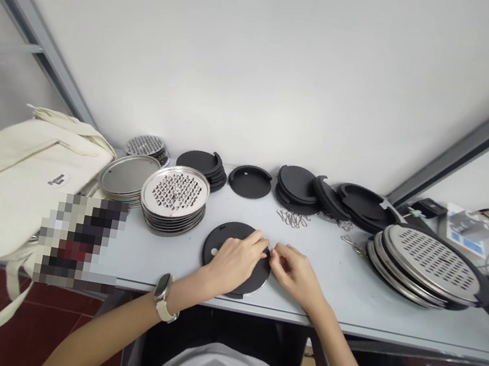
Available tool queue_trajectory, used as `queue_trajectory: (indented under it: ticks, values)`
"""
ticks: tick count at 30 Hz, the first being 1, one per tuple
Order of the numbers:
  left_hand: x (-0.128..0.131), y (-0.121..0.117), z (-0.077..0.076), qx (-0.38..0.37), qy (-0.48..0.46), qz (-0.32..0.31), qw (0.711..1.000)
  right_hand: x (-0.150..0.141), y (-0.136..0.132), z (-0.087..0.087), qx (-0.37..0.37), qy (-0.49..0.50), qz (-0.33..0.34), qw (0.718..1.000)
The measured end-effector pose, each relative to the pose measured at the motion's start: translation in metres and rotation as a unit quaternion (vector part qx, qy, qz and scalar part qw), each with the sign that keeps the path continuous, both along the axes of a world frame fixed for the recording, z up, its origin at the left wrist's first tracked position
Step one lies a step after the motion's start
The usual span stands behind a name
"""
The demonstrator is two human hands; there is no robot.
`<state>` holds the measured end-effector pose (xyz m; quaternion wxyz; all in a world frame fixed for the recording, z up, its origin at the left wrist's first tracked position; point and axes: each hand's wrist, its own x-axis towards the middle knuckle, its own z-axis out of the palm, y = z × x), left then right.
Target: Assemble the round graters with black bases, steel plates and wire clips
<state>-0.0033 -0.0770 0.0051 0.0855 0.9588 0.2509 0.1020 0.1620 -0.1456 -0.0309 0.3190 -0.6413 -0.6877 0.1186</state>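
In front of me on the table lies a round black disc (pixel 220 236) with a pale dot on its left part and a thin bright edge at its lower right. My left hand (pixel 235 261) rests over it, fingers bent and closed at its right rim. Just beyond that rim my right hand (pixel 297 273) is closed in a pinch, its fingertips nearly meeting the left ones. Something small and shiny shows between the fingertips, too hidden to name. Behind the disc is a loose pile of metal wire clips (pixel 293 219).
Left stand stacked metal grater discs (pixel 177 190), plain metal discs (pixel 129 175) and a cream bag (pixel 25 171). Black round holders (pixel 201 163) line the wall. At right, a tilted stack of perforated metal discs (pixel 432 264) lies near more clips (pixel 353 245).
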Motion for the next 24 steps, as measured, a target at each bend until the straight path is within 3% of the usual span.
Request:
queue_trajectory:
  ticks: [24]
  values:
    - [-0.0011, -0.0001, 0.0, -0.03, -0.012, 0.001, 0.999, 0.0015, -0.0007, -0.0002, -0.011, 0.005, 0.009, 1.0]
